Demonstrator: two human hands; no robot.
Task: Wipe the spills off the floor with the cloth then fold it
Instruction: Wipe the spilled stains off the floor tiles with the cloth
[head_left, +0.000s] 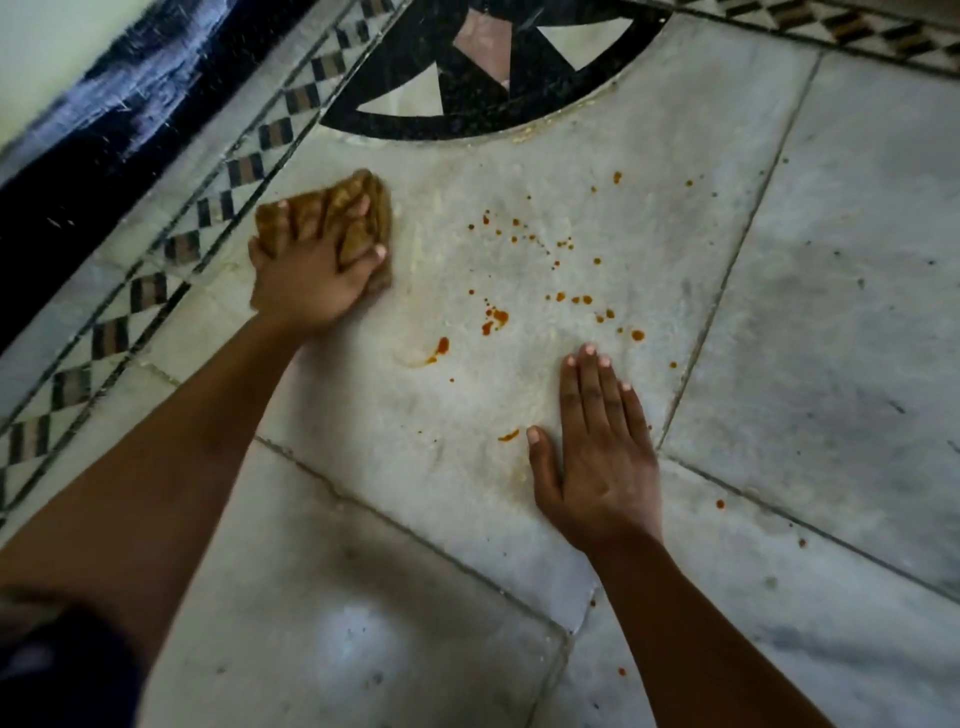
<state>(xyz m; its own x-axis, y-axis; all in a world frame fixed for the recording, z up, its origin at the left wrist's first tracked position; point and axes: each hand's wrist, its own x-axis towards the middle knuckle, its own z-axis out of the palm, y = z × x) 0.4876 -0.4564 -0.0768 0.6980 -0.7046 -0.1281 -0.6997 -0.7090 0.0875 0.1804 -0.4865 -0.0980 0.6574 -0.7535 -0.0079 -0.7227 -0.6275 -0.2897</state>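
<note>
A bunched brown cloth (358, 208) lies on the pale marble floor (519, 395) at the left of the spill. My left hand (311, 275) grips it from above, fingers spread and dug into the folds. Orange-red drops and smears of the spill (496, 317) are scattered across the slab between and beyond my hands, with one streak (509, 435) beside my right thumb. My right hand (597, 447) lies flat on the floor, fingers straight, holding nothing.
A black-and-white checkered border strip (171, 260) runs diagonally at the left, with a dark skirting (78, 176) and wall behind it. A round black inlay pattern (467, 73) sits at the top. A few stray drops (720, 504) lie on the slab at the right.
</note>
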